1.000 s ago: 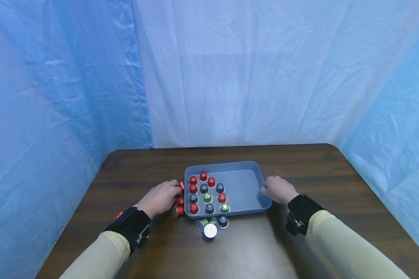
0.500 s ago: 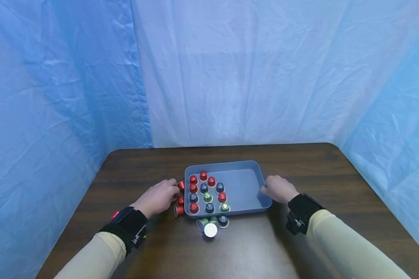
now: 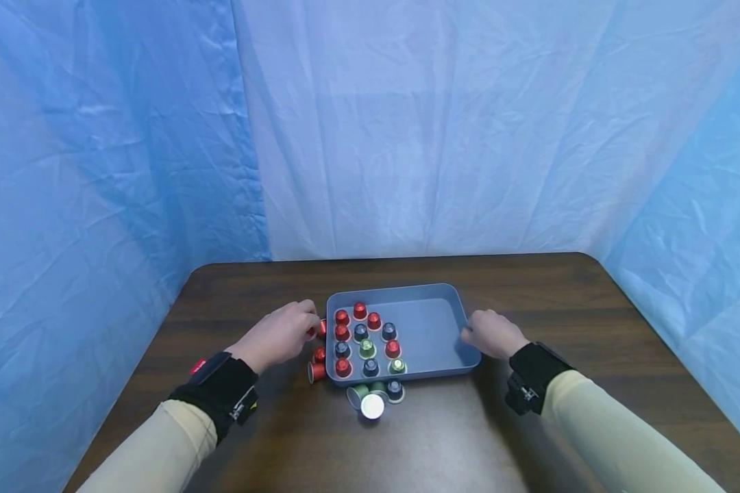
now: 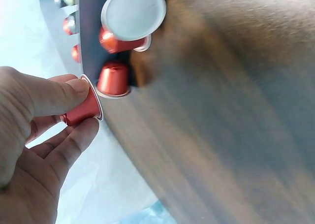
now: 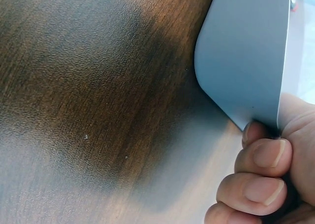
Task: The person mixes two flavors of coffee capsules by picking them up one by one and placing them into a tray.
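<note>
My left hand [image 3: 280,334] is raised just left of the grey-blue tray [image 3: 432,329]. In the left wrist view its thumb and fingers pinch a red coffee capsule [image 4: 84,108], its rimmed end facing away from the palm. Another red capsule [image 4: 114,80] stands on the table close by, and a further one [image 4: 133,15] shows its pale foil lid. My right hand [image 3: 495,334] grips the tray's right edge, thumb inside the wall and fingers curled outside, as the right wrist view shows. Inside the tray, red capsules [image 3: 342,368], dark blue ones [image 3: 371,368] and green ones [image 3: 366,348] stand lid down on the left half.
More capsules lie against the tray's front wall: a green one [image 3: 356,396], a dark blue one [image 3: 395,391] and one with its white lid [image 3: 372,407] up. The brown wooden table [image 3: 432,445] is ringed at the back and sides by blue sheeting [image 3: 407,137].
My left hand has lifted and moved slightly away toward the back, with a red capsule now pinched in its fingers. The right hand and the tray have stayed in place.
</note>
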The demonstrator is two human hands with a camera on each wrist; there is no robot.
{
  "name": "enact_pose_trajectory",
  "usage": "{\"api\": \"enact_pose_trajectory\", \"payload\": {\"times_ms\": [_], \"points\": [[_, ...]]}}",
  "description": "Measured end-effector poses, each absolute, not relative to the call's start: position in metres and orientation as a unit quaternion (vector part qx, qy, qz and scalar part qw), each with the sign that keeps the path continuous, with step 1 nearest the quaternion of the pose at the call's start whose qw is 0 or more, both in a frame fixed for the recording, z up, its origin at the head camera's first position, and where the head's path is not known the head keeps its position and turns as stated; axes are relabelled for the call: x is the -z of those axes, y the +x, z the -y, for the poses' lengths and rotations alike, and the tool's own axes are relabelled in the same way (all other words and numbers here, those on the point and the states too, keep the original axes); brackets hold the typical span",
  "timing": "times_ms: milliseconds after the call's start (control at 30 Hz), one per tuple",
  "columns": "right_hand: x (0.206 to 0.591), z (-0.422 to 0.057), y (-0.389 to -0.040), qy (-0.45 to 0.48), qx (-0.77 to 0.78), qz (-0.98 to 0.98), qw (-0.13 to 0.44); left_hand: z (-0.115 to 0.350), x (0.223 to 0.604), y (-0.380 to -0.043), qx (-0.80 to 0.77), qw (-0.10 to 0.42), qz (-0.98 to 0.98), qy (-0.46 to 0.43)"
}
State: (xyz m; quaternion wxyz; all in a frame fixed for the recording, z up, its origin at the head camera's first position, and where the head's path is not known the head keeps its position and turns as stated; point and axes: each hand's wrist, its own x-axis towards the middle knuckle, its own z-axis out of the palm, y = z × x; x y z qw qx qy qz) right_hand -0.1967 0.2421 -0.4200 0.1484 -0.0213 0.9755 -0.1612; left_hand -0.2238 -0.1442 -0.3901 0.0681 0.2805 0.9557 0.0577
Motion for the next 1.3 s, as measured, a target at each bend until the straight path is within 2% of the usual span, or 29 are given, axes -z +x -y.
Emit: {"api": "enact_pose_trajectory", "payload": {"times_ms": [500,1167,1300], "points": [[0.420,-0.243,-0.195,-0.023,0.169,-0.974,0.151,0.126,0.368,-0.229,-0.058,0.049,-0.946,0.315],[0.419,-0.238,-0.195,-0.024,0.172,-0.973,0.149,0.072,0.375,-0.234,-0.064,0.060,-0.941,0.328],[0.420,-0.238,-0.196,-0.028,0.173,-0.974,0.147,0.062,0.379,-0.235,-0.074,0.046,-0.936,0.340]]}}
